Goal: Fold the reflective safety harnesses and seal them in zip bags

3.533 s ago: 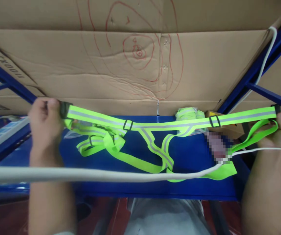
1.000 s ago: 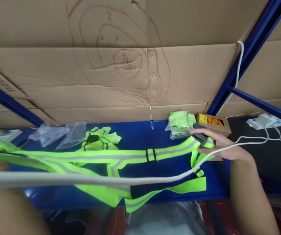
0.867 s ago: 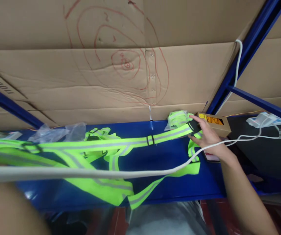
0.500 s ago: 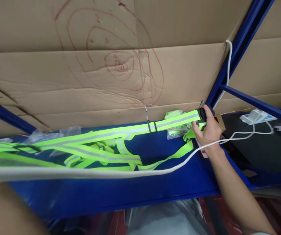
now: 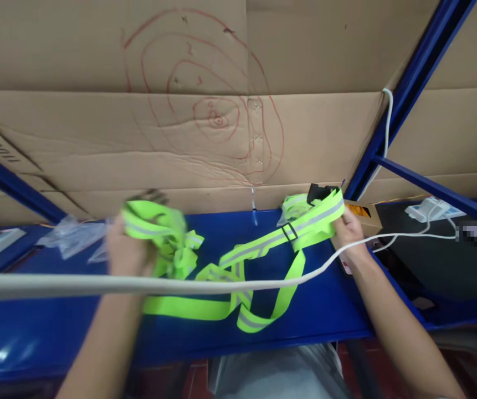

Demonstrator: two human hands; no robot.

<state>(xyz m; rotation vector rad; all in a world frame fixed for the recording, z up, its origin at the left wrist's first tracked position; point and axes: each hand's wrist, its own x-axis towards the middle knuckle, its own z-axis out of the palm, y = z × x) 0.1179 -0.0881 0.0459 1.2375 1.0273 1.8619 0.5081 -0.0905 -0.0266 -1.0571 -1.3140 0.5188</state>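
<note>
Bright yellow-green straps [image 5: 263,244] with grey reflective stripes stretch between my two hands over the blue table. At the left, my left hand [image 5: 130,244], blurred by motion, is closed on a bunched part of them. On the right, my right hand [image 5: 348,227] grips a folded end, with a black buckle [image 5: 321,193] beside it. A black slider sits on the upper strap, and the middle loops hang down toward the table's front. Behind the right end lies a plastic bag [image 5: 294,206] with similar yellow-green material.
A white cable [image 5: 221,286] crosses the view in front of the straps. Clear plastic bags [image 5: 72,235] lie at the left. Cardboard [image 5: 325,138] with red drawn rings stands behind the blue table [image 5: 304,327]. A small carton [image 5: 365,216] and blue frame bars [image 5: 408,83] are at the right.
My left hand has come into view with strap bunched in it. The straps, stretched out to the left before, are now gathered nearer the middle. My right hand holds a folded end.
</note>
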